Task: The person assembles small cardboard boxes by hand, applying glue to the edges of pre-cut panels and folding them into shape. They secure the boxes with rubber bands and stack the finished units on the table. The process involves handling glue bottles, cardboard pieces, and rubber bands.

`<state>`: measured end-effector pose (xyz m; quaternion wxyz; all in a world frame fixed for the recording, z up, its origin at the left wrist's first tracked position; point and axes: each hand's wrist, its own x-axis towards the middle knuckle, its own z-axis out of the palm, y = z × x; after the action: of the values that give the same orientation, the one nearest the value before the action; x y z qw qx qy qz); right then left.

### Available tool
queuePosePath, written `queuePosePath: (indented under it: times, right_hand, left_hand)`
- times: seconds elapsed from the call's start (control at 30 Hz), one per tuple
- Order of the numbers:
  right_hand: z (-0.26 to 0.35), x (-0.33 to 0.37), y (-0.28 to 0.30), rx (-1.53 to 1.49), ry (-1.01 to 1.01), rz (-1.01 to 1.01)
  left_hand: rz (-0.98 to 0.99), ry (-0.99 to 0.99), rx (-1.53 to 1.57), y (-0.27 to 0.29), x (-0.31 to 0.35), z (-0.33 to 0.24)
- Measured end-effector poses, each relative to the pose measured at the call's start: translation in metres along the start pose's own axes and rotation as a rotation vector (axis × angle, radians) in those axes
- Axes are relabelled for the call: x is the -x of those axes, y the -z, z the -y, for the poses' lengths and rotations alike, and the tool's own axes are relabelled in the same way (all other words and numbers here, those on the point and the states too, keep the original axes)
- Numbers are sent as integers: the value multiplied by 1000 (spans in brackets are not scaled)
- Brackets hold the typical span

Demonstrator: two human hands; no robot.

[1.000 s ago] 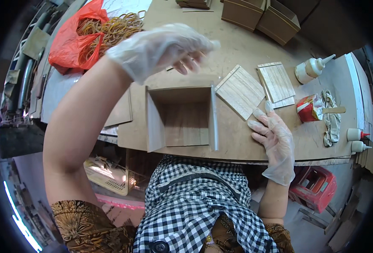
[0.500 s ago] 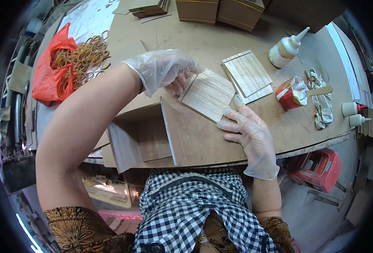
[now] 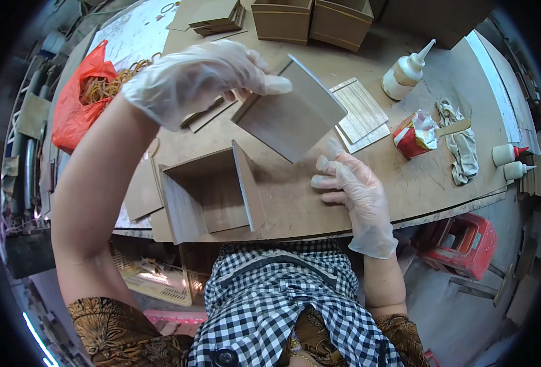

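Note:
In a thin clear glove, my left hand (image 3: 212, 76) grips the upper left edge of a square wooden panel (image 3: 292, 113), thumb on its face. The panel is raised off the table and tilted, its smooth brownish side showing. My right hand (image 3: 356, 189), also gloved, is just beyond the panel's lower right edge, fingers apart and holding nothing. Below the panel, near the table's front edge, stands a wooden box (image 3: 181, 205) with its open side toward me. Two grooved light wood panels (image 3: 361, 107) lie overlapped to the right of the raised one.
A glue bottle (image 3: 402, 78), a red tub (image 3: 412, 136) of white paste with a flat stick, and a rag (image 3: 463, 150) are at the right. A red bag (image 3: 74, 125) of rubber bands lies left. Boxes (image 3: 340, 27) and stacked boards (image 3: 218, 17) stand at the back.
My left hand has lifted the panel off the table and turned it, so its smooth side shows instead of the grooved one. My right hand has let go of the panel's edge.

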<state>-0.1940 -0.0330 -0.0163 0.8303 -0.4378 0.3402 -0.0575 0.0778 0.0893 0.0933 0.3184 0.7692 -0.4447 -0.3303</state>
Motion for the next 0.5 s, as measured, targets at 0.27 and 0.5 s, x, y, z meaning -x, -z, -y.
queuePosePath:
  times: [0.27,0.5]
  right_hand:
    - [35,6,-36,-150,685,526]
    - [55,42,-78,-93,617,675]
  left_hand:
    - [-21,-58,533,-13,54,-45]
    - [68,-255,762,-29,91,-32]
